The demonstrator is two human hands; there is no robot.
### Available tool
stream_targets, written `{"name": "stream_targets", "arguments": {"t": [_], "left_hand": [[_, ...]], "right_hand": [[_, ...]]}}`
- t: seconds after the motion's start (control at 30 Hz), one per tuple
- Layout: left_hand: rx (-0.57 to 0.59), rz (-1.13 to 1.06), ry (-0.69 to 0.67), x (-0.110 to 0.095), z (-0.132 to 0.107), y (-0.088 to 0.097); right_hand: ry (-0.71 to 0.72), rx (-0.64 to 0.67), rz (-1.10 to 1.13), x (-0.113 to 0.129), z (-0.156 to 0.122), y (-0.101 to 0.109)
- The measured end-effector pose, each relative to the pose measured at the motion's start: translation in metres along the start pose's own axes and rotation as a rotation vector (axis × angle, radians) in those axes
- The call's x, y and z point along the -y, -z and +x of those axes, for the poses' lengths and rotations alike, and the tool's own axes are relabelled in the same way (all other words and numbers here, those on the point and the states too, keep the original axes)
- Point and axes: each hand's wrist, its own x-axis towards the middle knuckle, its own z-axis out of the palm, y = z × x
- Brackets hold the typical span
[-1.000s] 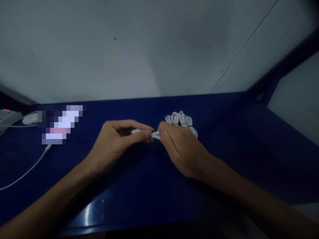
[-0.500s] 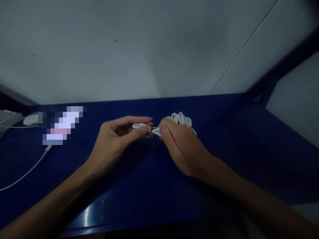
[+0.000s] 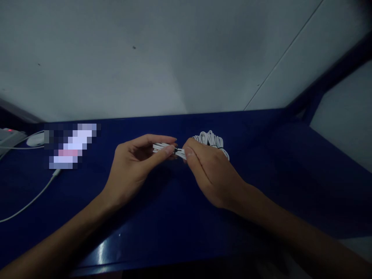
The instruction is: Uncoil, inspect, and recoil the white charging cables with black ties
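Note:
A coiled white cable [image 3: 159,148] with a black tie round its middle is held between my two hands above the blue tabletop. My left hand [image 3: 133,161] pinches it between thumb and fingers, close to the tie. On the other end, my right hand [image 3: 212,166] is closed, its thumb pressed over the coil; the fingers curl underneath and are mostly hidden. Just behind my right hand lie more bundled white cables [image 3: 213,138], also with dark ties and partly covered by that hand.
To the left on the blue table [image 3: 174,232] lies a blurred-out lit screen [image 3: 74,147] with a white charging cable [image 3: 37,201] plugged in. Beyond it are a white rounded object [image 3: 35,139] and a power strip [image 3: 10,135] with a red light. A grey wall [image 3: 157,77] rises behind.
Both hands and the held cable have shifted very slightly left. A bit more of the cables behind my right hand shows. The grips are the same.

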Motion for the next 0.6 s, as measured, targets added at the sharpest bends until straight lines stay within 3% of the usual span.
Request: {"name": "stream_targets", "arguments": {"t": [0.4, 0.5, 0.6], "left_hand": [[-0.001, -0.138, -0.002, 0.004, 0.0, -0.007], [-0.02, -0.219, 0.033, 0.007, 0.001, -0.007], [0.024, -0.253, 0.069, 0.01, 0.0, -0.008]], "right_hand": [[0.078, -0.055, -0.079, -0.003, 0.001, -0.005], [0.005, -0.07, 0.049, 0.004, 0.0, -0.004], [-0.174, -0.056, 0.289, 0.012, -0.002, -0.003]]}}
